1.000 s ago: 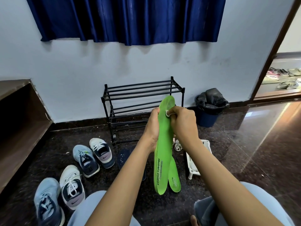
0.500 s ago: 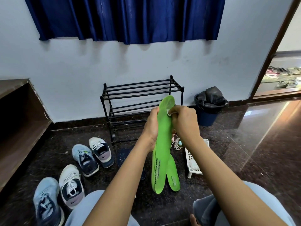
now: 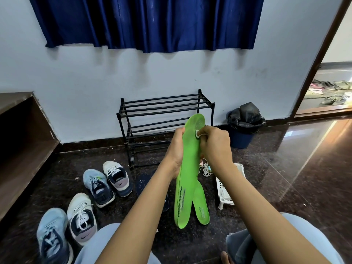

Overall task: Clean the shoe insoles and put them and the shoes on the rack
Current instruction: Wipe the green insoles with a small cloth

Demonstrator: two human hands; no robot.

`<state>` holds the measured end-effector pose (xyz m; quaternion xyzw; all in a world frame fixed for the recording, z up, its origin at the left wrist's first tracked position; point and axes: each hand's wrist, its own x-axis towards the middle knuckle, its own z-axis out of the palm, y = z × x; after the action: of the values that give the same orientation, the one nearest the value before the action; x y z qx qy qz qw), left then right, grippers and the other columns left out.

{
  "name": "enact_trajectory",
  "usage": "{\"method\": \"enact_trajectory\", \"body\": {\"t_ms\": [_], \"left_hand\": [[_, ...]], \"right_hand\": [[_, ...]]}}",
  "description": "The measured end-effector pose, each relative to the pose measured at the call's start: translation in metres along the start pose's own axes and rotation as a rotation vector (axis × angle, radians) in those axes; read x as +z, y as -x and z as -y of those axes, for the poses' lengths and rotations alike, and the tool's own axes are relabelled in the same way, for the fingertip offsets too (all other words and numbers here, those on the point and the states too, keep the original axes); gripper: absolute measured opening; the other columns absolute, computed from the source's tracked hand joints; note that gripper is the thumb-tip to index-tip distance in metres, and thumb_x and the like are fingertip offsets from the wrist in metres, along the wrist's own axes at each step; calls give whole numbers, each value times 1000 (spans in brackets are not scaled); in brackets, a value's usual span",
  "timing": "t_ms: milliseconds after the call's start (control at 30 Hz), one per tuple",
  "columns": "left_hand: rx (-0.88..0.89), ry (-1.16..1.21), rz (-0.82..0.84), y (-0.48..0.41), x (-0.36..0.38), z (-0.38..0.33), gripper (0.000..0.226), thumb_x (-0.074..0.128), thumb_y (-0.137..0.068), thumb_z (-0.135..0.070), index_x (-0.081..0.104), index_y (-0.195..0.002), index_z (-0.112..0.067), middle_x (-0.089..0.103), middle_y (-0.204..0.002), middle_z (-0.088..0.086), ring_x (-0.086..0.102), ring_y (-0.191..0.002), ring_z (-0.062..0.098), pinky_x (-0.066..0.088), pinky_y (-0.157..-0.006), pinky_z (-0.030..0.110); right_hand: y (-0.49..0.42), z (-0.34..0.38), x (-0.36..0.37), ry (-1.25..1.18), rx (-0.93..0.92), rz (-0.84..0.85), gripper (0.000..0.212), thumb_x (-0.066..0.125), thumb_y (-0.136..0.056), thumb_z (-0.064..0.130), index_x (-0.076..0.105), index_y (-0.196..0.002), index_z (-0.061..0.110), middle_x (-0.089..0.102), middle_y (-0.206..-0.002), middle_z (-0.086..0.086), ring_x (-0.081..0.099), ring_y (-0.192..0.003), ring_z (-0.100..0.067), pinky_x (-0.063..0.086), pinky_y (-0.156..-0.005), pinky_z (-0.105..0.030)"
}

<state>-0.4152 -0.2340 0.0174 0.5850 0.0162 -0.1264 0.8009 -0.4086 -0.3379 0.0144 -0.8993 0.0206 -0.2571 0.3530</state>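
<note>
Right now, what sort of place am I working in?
Likely a home entryway: a black metal-bar shoe rack against the pale wall, blue and white sneakers on the dark polished stone floor, and more footwear piled beyond the wooden-framed doorway.

The rack (image 3: 165, 128) stands against the wall (image 3: 76, 82), below the curtain (image 3: 148, 23). A bin (image 3: 243, 130) sits right of the rack and a shelf (image 3: 24, 149) far to its left. Four shoes (image 3: 99, 187) lie left-front of the rack. A basket (image 3: 228, 187) lies right-front, with a cable (image 3: 206, 169) just beside it. Before the rack, the left hand (image 3: 176, 149) holds two insoles (image 3: 188, 168) upright, and the right hand (image 3: 215, 147) pinches a pad (image 3: 197, 133) against them.
</note>
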Motion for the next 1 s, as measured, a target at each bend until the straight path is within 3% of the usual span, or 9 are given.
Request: {"method": "enact_trajectory", "body": {"t_ms": [167, 233, 400, 500, 667, 1000], "left_hand": [[13, 3, 8, -4, -8, 0, 71, 24, -99, -44, 64, -46, -19, 54, -48, 1, 47, -39, 15, 35, -45, 19], [8, 10, -3, -4, -7, 1, 67, 25, -99, -44, 64, -50, -18, 54, -49, 2, 47, -39, 15, 35, -45, 18], [-28, 35, 16, 2, -1, -1, 57, 31, -94, -48, 65, -66, -12, 53, -64, 13, 46, -53, 25, 36, -57, 31], [-35, 29, 12, 4, 0, -4, 55, 29, -95, -48, 61, -71, -9, 52, -63, 12, 45, -52, 25, 36, -56, 30], [6, 41, 4, -1, -6, -5, 72, 24, -99, -42, 62, -42, -18, 54, -46, 0, 47, -36, 13, 35, -43, 15], [-67, 121, 37, 10, 4, -7, 52, 28, -94, -46, 58, -70, -11, 51, -62, 9, 44, -51, 24, 35, -56, 29]], "right_hand": [[15, 9, 0, 96, -100, 99, 26, 53, -83, 3, 74, -91, 18, 71, -91, -9, 63, -84, -31, 51, -76, -36], [16, 9, 1, 102, -98, 118, 29, 51, -83, 2, 73, -90, 19, 71, -92, -9, 63, -85, -31, 51, -76, -35], [-1, 4, -1, 24, -26, 9, 30, 50, -79, 1, 72, -84, 20, 70, -82, -12, 63, -74, -34, 52, -70, -39], [-3, 3, -1, 23, -34, -12, 28, 51, -79, 0, 72, -84, 19, 71, -80, -11, 63, -76, -34, 51, -71, -39], [13, 8, 3, 87, -124, 98, 25, 53, -83, 2, 73, -87, 17, 71, -87, -8, 63, -79, -30, 51, -71, -35], [-3, 3, 1, 15, -57, -38, 26, 53, -81, -1, 73, -85, 15, 71, -82, -12, 63, -78, -35, 51, -72, -41]]}}
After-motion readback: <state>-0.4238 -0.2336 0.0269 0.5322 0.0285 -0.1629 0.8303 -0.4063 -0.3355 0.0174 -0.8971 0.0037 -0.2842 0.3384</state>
